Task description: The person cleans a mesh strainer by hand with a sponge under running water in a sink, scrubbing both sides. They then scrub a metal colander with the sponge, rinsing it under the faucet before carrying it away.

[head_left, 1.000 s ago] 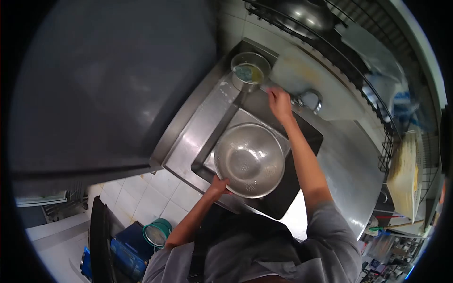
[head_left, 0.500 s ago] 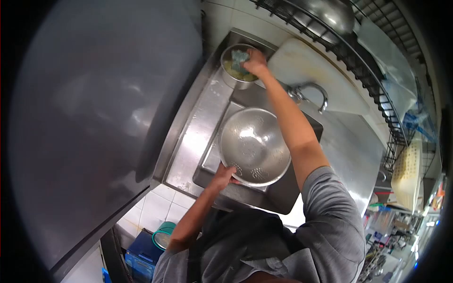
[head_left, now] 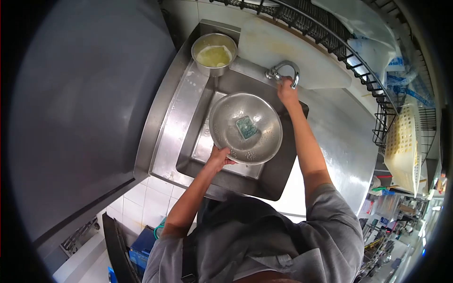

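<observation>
My left hand [head_left: 219, 157] grips the near rim of a steel colander [head_left: 245, 127] held over the sink [head_left: 193, 151]. A green sponge [head_left: 246, 127] lies inside the colander. My right hand [head_left: 287, 90] reaches out to the tap [head_left: 284, 71] at the back of the sink and touches it just below the spout. A small steel pot [head_left: 213, 53] with yellowish soapy liquid stands at the sink's back left corner.
A white cutting board [head_left: 288, 52] leans behind the tap. A wire rack [head_left: 330, 33] runs along the wall, with a cream plastic basket [head_left: 403, 146] at the right. A large grey appliance [head_left: 75, 108] fills the left. The steel counter [head_left: 344, 141] extends right.
My right hand took the sponge from the pot, left it in the colander, and moved to the tap. My left hand kept its hold on the colander's rim.
</observation>
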Action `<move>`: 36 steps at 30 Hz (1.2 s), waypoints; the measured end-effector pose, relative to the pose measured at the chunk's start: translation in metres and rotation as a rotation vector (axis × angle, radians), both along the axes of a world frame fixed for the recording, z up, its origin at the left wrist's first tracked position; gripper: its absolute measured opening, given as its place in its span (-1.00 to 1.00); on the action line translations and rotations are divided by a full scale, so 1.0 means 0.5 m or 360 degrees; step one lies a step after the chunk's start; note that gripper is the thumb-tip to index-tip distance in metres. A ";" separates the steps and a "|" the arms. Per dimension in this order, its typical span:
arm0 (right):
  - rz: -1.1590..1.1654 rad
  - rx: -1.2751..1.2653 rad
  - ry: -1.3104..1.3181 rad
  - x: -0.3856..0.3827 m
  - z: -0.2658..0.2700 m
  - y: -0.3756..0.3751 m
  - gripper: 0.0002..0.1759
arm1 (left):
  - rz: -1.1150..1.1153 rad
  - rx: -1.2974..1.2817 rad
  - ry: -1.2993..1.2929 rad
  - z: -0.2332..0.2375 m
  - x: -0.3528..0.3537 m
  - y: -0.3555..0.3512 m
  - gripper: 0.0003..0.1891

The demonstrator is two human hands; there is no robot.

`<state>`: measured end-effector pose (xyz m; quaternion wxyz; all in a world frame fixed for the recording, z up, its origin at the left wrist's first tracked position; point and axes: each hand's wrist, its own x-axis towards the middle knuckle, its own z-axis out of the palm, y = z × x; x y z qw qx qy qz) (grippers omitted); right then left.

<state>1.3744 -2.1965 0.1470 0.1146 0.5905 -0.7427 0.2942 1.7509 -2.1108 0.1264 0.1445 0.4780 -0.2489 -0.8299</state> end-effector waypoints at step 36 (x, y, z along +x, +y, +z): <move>0.0607 0.0314 -0.1354 0.474 -0.102 0.100 -0.47 | -0.0178 -0.0030 0.0078 -0.008 0.022 -0.002 -0.35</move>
